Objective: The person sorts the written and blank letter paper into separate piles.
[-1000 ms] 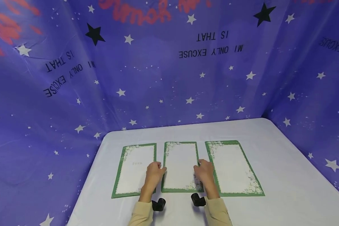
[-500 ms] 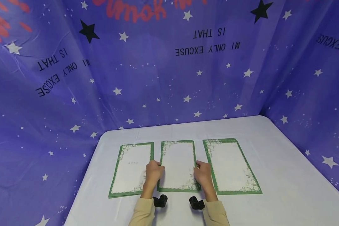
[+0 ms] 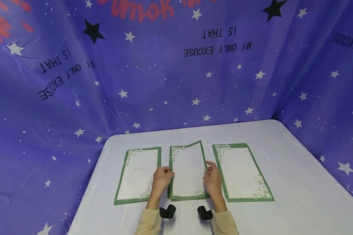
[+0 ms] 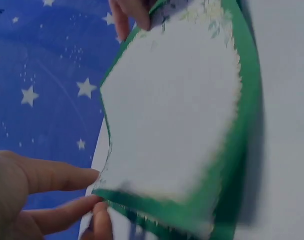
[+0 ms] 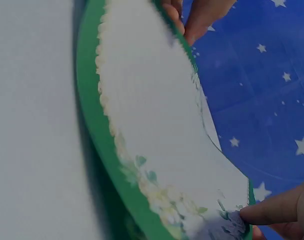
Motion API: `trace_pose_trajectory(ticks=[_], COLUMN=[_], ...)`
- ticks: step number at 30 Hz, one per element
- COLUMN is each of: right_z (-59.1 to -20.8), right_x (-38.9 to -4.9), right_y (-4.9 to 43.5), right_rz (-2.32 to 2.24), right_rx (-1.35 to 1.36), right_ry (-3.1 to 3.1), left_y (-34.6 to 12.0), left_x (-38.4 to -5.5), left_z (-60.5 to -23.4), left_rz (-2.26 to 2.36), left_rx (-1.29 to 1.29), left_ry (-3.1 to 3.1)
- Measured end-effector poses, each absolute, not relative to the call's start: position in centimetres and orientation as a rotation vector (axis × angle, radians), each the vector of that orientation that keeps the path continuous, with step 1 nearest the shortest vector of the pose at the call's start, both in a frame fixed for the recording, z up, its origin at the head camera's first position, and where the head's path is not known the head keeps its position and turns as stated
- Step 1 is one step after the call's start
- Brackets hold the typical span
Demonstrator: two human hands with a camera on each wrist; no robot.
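A white sheet of paper [image 3: 187, 171] with a green border and floral corners is raised and bowed in the middle, over another green-edged sheet [image 4: 224, 231]. My left hand [image 3: 162, 177] pinches its left edge between thumb and fingers. On the opposite side my right hand [image 3: 212, 179] pinches the right edge. Both wrist views show the sheet curving between the two hands, and the right wrist view shows my right thumb [image 5: 272, 209] on its printed face. The fingers behind the paper are partly hidden.
Similar bordered sheets lie in a stack on the left [image 3: 136, 182], with faint small marks on top, and in another stack on the right [image 3: 244, 173]. All rest on a white-covered table [image 3: 297, 182]. A purple star-printed curtain [image 3: 164, 78] stands behind and beside it.
The middle sheet, flat earlier, now bows upward, with its far right corner raised. Its near edge has come away from the sheet beneath. Both hands stay at its sides.
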State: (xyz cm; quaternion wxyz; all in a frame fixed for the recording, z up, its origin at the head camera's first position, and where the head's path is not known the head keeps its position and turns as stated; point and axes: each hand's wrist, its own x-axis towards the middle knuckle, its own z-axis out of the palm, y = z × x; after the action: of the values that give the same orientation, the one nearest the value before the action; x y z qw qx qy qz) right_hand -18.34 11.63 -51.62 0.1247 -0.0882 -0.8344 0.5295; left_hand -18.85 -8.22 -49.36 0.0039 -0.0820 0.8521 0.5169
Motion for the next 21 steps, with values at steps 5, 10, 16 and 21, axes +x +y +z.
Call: trace_pose_trajectory(ticks=[5,10,16,21], right_z=[-50.5,-49.5,-49.0,-49.6], right_x=[-18.3,-17.9,-17.7,-17.8], right_y=[14.4,18.5,23.0,25.8], right_rz=[1.526,1.438,1.314,1.235], right_rx=[-0.303,-0.381,-0.501,-0.589], right_ry=[-2.425,-2.466,-2.476,-2.447], left_y=[-5.6,-2.3,1.2,3.9], left_x=[-18.2,-17.1,-15.5,-15.2], left_z=[-48.9,-49.2,-49.9,-50.3], left_rz=[1.772,1.883,1.963,2.060], left_rx=[-0.138,0.050,0.175,0.211], left_ry=[2.604,2.413,2.199,1.969])
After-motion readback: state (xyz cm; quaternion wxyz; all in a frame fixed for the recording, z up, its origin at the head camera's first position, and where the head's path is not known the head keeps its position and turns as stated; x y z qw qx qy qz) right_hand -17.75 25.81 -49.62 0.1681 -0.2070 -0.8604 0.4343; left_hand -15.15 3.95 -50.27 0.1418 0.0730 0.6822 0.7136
